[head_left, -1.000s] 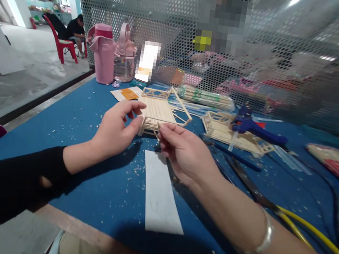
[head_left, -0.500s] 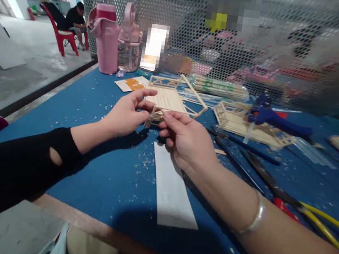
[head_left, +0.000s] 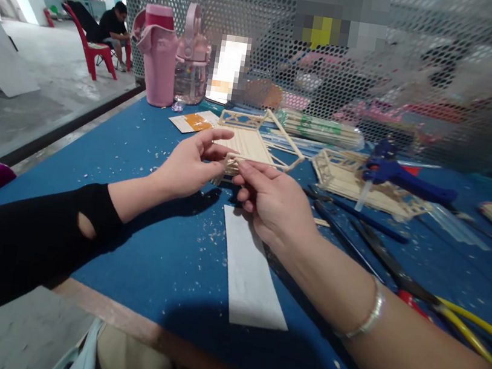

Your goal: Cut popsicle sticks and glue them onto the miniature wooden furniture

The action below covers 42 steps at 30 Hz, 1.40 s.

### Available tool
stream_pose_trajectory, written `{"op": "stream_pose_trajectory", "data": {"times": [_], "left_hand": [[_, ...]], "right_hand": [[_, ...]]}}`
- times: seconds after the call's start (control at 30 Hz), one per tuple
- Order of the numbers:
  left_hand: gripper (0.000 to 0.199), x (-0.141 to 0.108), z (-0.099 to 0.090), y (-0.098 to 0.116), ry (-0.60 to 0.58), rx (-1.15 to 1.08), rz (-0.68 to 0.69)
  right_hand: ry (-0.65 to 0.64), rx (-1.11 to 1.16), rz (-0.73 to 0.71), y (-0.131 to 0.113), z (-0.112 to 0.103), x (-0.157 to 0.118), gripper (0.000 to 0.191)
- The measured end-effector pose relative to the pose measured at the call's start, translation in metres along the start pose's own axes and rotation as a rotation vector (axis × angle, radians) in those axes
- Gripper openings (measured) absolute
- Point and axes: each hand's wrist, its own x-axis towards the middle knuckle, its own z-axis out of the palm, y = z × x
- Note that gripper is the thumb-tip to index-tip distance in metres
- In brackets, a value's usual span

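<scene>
- Center of the frame: a light wooden stick structure (head_left: 245,143), with a slatted floor and raised rails, lies on the blue tabletop (head_left: 135,254).
- Left hand (head_left: 189,164): at the structure's near left corner, fingers partly curled and index finger raised; whether thumb and fingers grip the corner cannot be told.
- Right hand (head_left: 280,206): at the near rail, thumb and index finger drawn together in a narrow pinch; anything between them is too small to identify.
- Lower center: a white paper strip (head_left: 253,277) lies flat, its upper part beside the right hand.
- Right of center: a second stick structure (head_left: 355,186) sits behind a blue-handled tool (head_left: 406,179), which partly overlaps it.
- Right side: dark-bladed cutters (head_left: 398,273) with yellow handles lie near the right forearm.
- Upper center: a pink flask (head_left: 159,68), a clear bottle (head_left: 191,76) and a bright-screened phone (head_left: 226,72) stand in a row; wrapped sticks (head_left: 322,129) lie to their right.
- Upper left: a person (head_left: 112,26) sits near a red chair (head_left: 90,56).
</scene>
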Motion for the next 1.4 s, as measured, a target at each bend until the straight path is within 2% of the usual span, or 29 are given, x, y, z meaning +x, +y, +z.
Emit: {"op": "stream_pose_trajectory", "data": {"times": [0.17, 0.27, 0.37, 0.47, 0.53, 0.6, 0.7, 0.8, 0.87, 0.93, 1.03, 1.23, 1.4], "left_hand": [[0.042, 0.001, -0.002, -0.004, 0.005, 0.012, 0.046], [0.04, 0.001, -0.006, -0.007, 0.033, 0.182, 0.109], [0.045, -0.001, -0.011, -0.009, 0.073, 0.487, 0.151], [0.052, -0.001, -0.014, -0.013, 0.015, 0.766, 0.159], [0.048, 0.0, -0.013, -0.016, 0.006, 0.889, 0.202], [0.035, 0.001, -0.011, -0.016, 0.019, 0.943, 0.268], [0.013, -0.004, -0.005, -0.007, 0.019, 0.879, 0.358], [0.017, -0.021, 0.004, 0.009, 0.021, 0.67, 0.365], [0.018, -0.036, 0.011, 0.018, 0.005, 0.577, 0.346], [0.021, -0.049, 0.019, 0.024, -0.024, 0.514, 0.335], [0.02, -0.058, 0.027, 0.027, 0.012, 0.441, 0.338], [0.025, -0.058, 0.03, 0.022, 0.042, 0.234, 0.194], [0.034, -0.058, 0.031, 0.021, 0.051, 0.114, 0.125]], "right_hand": [[0.0, -0.035, -0.074, 0.0, -0.002, -0.005, 0.008], [0.036, -0.083, -0.179, -0.003, -0.01, -0.007, 0.009], [0.148, -0.206, -0.381, -0.008, -0.025, -0.005, 0.009], [0.332, -0.376, -0.639, -0.01, -0.039, 0.003, 0.006], [0.353, -0.375, -0.641, -0.01, -0.043, 0.008, 0.007], [0.262, -0.275, -0.506, -0.01, -0.044, 0.011, 0.009], [0.135, -0.109, -0.403, -0.018, -0.041, 0.007, 0.01], [0.09, -0.097, -0.44, -0.033, -0.039, -0.007, 0.009], [0.115, -0.221, -0.522, -0.04, -0.038, -0.019, 0.009], [0.199, -0.414, -0.697, -0.04, -0.036, -0.029, 0.009], [0.294, -0.641, -0.925, -0.032, -0.032, -0.039, 0.011], [0.365, -0.773, -1.138, -0.019, -0.025, -0.047, 0.012], [0.323, -0.769, -1.11, -0.02, -0.021, -0.043, 0.012]]}}
